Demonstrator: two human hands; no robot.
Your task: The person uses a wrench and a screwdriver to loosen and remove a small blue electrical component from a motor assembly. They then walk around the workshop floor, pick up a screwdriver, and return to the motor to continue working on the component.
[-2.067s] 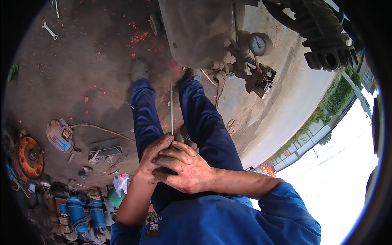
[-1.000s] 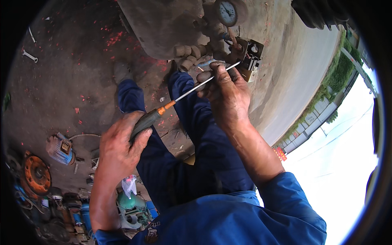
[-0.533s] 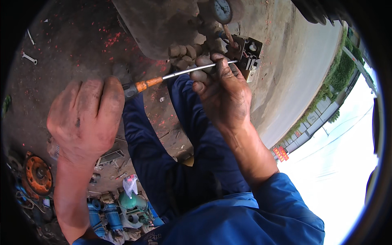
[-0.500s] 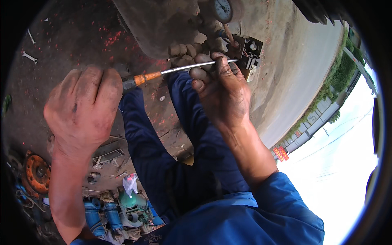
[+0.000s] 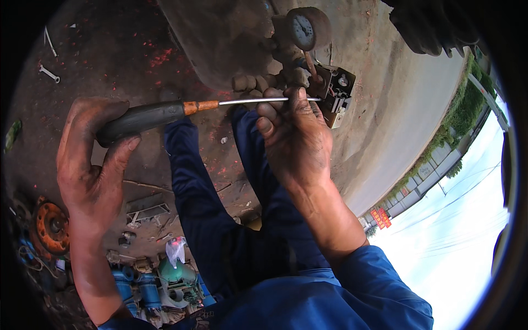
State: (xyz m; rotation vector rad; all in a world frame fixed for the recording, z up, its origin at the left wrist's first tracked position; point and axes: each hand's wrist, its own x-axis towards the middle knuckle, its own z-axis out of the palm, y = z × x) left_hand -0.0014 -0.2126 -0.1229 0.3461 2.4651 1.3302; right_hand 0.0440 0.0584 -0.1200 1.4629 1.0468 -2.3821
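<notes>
There are two hands [image 5: 302, 144], one screwdriver [image 5: 199, 106] and one dial gauge [image 5: 303, 29].

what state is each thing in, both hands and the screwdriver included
Screwdriver, held in both hands, roughly crosswise, tip at the small box; contact unclear
Left hand, gripping the end of the black handle
Right hand, holding the shaft near the tip
Small box, open, inner parts showing
Gauge, mounted, reading too small to tell
Wrench, lying on the floor
Plastic bag, crumpled
</notes>
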